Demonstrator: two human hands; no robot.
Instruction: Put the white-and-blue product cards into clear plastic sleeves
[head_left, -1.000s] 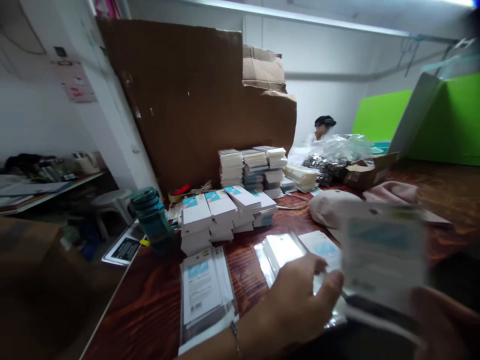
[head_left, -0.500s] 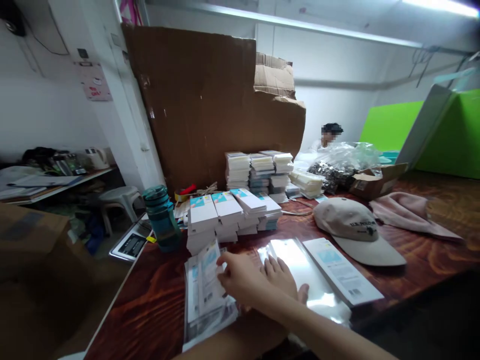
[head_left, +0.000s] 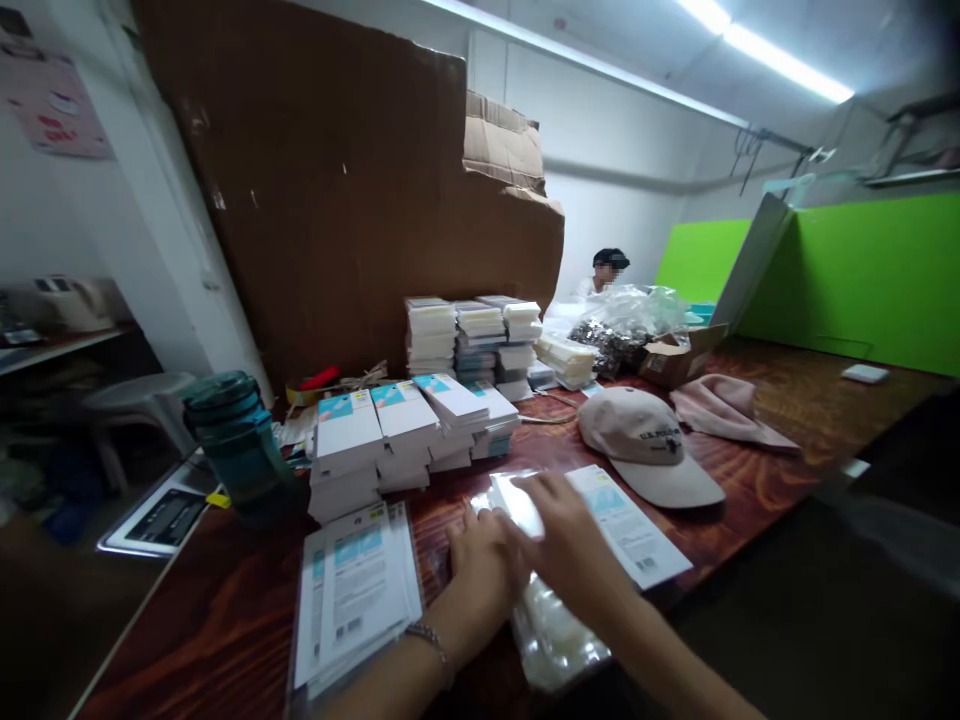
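Note:
My left hand (head_left: 480, 555), with a bracelet at the wrist, rests at the left edge of a pile of clear plastic sleeves (head_left: 551, 635) with its fingers curled onto it. My right hand (head_left: 566, 545) lies flat across the top of the same pile, fingers stretched out. A single white packaged card (head_left: 634, 535) lies just to the right of the sleeves. A pile of the same packaged cards (head_left: 356, 590) lies to the left of my left hand.
Stacks of white boxes (head_left: 405, 430) stand behind the piles, and taller stacks (head_left: 472, 335) stand further back. A teal bottle (head_left: 236, 445) is at the left, a beige cap (head_left: 649, 445) and a pink cloth (head_left: 724, 405) at the right. A seated person (head_left: 607, 270) is behind a cardboard sheet (head_left: 352, 190).
My right hand has left the card pile on the left and moved right onto the clear sleeves. My left hand has shifted to the sleeves' left edge. The view has swung right.

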